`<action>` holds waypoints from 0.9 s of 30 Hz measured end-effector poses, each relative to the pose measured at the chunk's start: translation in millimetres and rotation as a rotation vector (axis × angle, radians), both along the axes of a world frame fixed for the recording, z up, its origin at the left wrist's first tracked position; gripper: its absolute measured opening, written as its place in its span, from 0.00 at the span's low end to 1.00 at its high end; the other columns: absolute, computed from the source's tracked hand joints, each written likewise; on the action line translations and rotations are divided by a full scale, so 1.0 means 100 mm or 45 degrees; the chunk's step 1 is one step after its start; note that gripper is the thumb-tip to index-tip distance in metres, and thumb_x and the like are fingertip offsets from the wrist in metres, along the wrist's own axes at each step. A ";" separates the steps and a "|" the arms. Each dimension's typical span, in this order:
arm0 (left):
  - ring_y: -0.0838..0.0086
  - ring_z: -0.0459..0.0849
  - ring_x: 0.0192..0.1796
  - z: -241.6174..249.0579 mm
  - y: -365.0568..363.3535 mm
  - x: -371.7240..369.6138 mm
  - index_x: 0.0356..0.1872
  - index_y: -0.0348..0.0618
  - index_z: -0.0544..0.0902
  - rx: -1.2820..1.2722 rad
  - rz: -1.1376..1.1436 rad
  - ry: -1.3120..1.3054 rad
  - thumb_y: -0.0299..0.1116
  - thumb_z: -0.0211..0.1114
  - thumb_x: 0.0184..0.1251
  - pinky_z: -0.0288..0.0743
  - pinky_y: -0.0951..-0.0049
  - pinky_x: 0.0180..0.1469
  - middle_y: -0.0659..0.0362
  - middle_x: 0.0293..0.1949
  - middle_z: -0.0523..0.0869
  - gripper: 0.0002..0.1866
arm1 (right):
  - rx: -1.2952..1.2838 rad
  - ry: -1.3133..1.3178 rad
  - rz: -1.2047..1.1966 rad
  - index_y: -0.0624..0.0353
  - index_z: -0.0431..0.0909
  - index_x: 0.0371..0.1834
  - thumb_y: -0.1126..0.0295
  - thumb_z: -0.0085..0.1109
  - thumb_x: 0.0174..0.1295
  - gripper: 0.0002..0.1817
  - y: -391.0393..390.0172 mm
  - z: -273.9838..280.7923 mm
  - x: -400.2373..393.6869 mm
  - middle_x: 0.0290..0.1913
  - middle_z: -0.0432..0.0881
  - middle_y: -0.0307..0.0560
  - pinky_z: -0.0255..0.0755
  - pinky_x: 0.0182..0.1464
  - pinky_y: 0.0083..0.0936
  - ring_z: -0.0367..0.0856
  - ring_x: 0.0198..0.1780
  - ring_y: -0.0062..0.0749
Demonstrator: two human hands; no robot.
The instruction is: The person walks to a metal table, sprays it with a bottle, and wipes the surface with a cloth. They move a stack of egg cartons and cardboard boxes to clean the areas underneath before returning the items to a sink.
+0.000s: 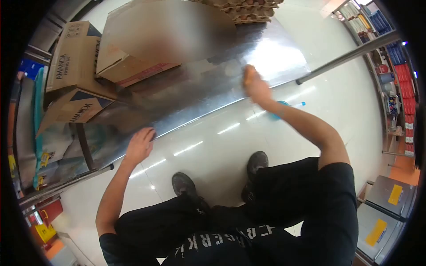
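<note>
A shiny metal shelf [213, 95] runs across in front of me. At its front edge, on the left, my left hand [140, 145] has its fingers bent over the rim. My right hand [258, 91] is over the shelf's right part, smeared a little by motion. Its fingers are closed around a small orange thing [250, 73], too blurred to name. Partly behind my right forearm is a turquoise bottle [276, 116] with a blue end. Whether it stands or lies cannot be made out.
Cardboard boxes fill the shelf's left side: a brown AMANDA box [66, 66] and a larger carton [111, 48]. Egg trays [250, 11] are stacked at the back. A metal post [346, 55] rises at the right corner. Stocked shelves [392, 80] stand further right.
</note>
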State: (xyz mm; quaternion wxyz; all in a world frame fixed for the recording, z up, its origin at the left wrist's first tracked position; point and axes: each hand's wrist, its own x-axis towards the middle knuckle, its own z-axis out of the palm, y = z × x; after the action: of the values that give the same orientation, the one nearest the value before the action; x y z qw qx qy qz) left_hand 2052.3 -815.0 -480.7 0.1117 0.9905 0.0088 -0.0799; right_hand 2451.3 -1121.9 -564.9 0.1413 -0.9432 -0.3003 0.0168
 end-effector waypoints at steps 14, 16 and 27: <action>0.48 0.82 0.38 0.11 0.78 0.05 0.36 0.43 0.77 0.196 0.750 -0.355 0.36 0.52 0.70 0.76 0.50 0.39 0.48 0.34 0.83 0.09 | 0.389 0.062 0.853 0.64 0.70 0.39 0.75 0.53 0.54 0.10 2.32 0.25 -3.50 0.34 0.80 0.58 0.80 0.35 0.35 0.84 0.36 0.45; 0.47 0.82 0.37 0.16 0.87 -0.06 0.36 0.43 0.76 0.250 0.817 -0.356 0.37 0.52 0.70 0.76 0.50 0.39 0.48 0.33 0.83 0.10 | 0.432 0.006 0.876 0.62 0.71 0.39 0.74 0.53 0.54 0.10 2.48 0.28 -3.76 0.33 0.81 0.55 0.80 0.33 0.35 0.84 0.36 0.45; 0.52 0.69 0.64 -0.59 0.64 -1.08 0.61 0.45 0.71 0.344 1.006 -0.474 0.44 0.53 0.69 0.61 0.51 0.64 0.49 0.62 0.71 0.23 | 0.727 0.237 -0.463 0.62 0.69 0.54 0.67 0.60 0.60 0.21 0.60 0.39 -1.74 0.37 0.81 0.54 0.74 0.33 0.37 0.82 0.34 0.44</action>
State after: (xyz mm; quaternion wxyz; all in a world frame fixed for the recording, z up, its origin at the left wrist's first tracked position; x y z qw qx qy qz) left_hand 1944.2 -750.5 -539.4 0.0031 0.9143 0.3762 0.1502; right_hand 2277.3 -1061.8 -525.5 0.4267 -0.8982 -0.1059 -0.0074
